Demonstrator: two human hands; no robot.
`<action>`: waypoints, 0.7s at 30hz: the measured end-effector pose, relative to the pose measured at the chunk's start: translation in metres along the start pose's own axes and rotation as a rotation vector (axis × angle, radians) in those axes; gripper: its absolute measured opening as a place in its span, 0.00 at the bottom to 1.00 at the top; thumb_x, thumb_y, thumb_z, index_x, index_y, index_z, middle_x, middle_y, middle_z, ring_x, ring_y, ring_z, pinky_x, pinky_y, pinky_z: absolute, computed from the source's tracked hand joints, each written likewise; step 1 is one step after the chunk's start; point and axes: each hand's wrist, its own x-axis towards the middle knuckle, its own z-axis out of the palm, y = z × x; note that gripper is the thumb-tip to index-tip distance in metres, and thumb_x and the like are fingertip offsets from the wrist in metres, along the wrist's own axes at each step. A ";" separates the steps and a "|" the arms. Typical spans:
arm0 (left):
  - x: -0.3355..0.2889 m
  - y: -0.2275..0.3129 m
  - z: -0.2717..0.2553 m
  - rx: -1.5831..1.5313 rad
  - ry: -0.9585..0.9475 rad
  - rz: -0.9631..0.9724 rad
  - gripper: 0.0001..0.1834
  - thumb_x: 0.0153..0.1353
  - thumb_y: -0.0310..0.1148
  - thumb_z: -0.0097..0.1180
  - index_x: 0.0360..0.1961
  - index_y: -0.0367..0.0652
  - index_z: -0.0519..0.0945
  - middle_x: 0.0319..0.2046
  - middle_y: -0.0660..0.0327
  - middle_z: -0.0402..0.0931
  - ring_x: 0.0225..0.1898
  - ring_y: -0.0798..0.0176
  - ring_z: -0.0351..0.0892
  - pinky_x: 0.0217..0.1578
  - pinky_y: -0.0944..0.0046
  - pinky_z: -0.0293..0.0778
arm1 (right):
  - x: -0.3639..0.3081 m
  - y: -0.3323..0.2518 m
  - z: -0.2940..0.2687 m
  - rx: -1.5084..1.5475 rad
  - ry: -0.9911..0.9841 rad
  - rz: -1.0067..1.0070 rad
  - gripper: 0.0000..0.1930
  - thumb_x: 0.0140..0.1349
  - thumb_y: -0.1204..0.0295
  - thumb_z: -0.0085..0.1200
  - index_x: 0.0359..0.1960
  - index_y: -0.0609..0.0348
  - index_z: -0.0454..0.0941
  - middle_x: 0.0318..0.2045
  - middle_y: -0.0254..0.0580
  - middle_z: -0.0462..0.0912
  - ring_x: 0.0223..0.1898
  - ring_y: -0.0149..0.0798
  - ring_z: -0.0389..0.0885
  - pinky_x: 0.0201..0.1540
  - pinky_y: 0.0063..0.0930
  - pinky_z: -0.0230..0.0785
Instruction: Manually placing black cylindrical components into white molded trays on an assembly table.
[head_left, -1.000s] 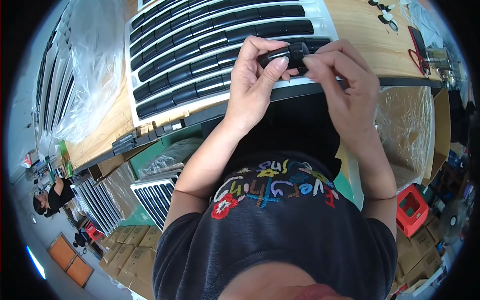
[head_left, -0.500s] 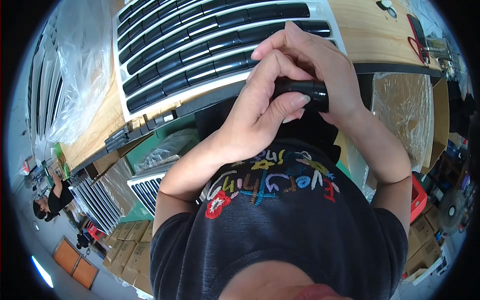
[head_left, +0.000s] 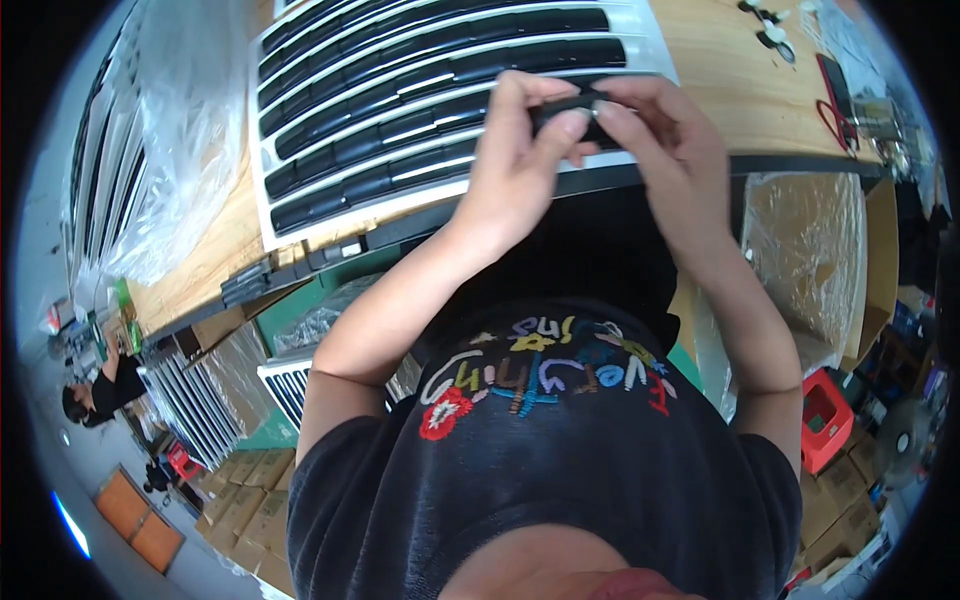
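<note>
**Small black part pinched between both hands over the near edge of the grille**

Head view: your left hand (head_left: 515, 180) and right hand (head_left: 670, 150) meet over the near right corner of the silver-and-black slatted grille (head_left: 400, 120), which lies flat on the wooden bench (head_left: 720, 70). Between them you hold a small black part (head_left: 572, 105). Left thumb and fingers close on its left end, right fingertips on its right end, so both hands are gripping it, neither is loose. Most of the part is hidden by fingers; exact shape can't be told.

Key relation: the part's long axis runs left to right, roughly along the grille slats, and it sits right at your fingertips, just above the grille's lower right slats. Can't tell whether it touches the grille or hovers clear. Both hands are equally on it; the left wraps more of it, the right covers it from the far right side. The grille's own long axis also runs left to right, tilted up to the right.

Far right on the bench: red-handled cutters (head_left: 835, 95) and some small white bits (head_left: 770, 25), well apart from your hands. Left: clear plastic wrap (head_left: 190, 130) bunched beside the grille.
</note>
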 end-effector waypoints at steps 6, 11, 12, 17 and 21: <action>0.009 -0.016 -0.006 0.962 -0.186 0.521 0.20 0.57 0.22 0.60 0.51 0.34 0.70 0.50 0.50 0.70 0.52 0.49 0.70 0.52 0.53 0.67 | 0.063 0.045 -0.084 -0.354 0.262 0.001 0.13 0.65 0.66 0.61 0.44 0.62 0.83 0.28 0.28 0.80 0.29 0.22 0.72 0.35 0.17 0.65; 0.003 -0.022 -0.009 1.119 -0.255 0.436 0.19 0.61 0.25 0.56 0.55 0.42 0.74 0.57 0.53 0.70 0.59 0.49 0.67 0.56 0.53 0.63 | 0.092 0.082 -0.096 -0.310 0.042 0.181 0.15 0.64 0.65 0.61 0.45 0.65 0.83 0.26 0.29 0.80 0.27 0.22 0.73 0.34 0.16 0.67; 0.003 -0.022 -0.009 1.116 -0.261 0.440 0.19 0.61 0.25 0.56 0.55 0.42 0.74 0.57 0.53 0.70 0.59 0.49 0.67 0.56 0.53 0.63 | 0.093 0.081 -0.092 -0.312 0.049 0.182 0.15 0.64 0.65 0.61 0.45 0.65 0.83 0.26 0.29 0.80 0.27 0.22 0.73 0.34 0.16 0.67; 0.009 -0.019 -0.008 1.067 -0.258 0.418 0.16 0.61 0.24 0.57 0.50 0.41 0.78 0.53 0.52 0.73 0.57 0.50 0.70 0.57 0.54 0.65 | 0.096 0.074 -0.078 -0.378 0.151 0.146 0.15 0.62 0.65 0.63 0.45 0.63 0.85 0.27 0.33 0.83 0.28 0.23 0.78 0.35 0.17 0.73; 0.054 0.003 -0.010 0.977 -0.159 0.562 0.10 0.60 0.21 0.56 0.43 0.38 0.81 0.42 0.53 0.79 0.46 0.50 0.78 0.48 0.58 0.73 | 0.096 0.081 -0.070 -0.479 0.210 0.034 0.11 0.60 0.67 0.64 0.41 0.61 0.86 0.25 0.34 0.84 0.25 0.24 0.80 0.31 0.19 0.74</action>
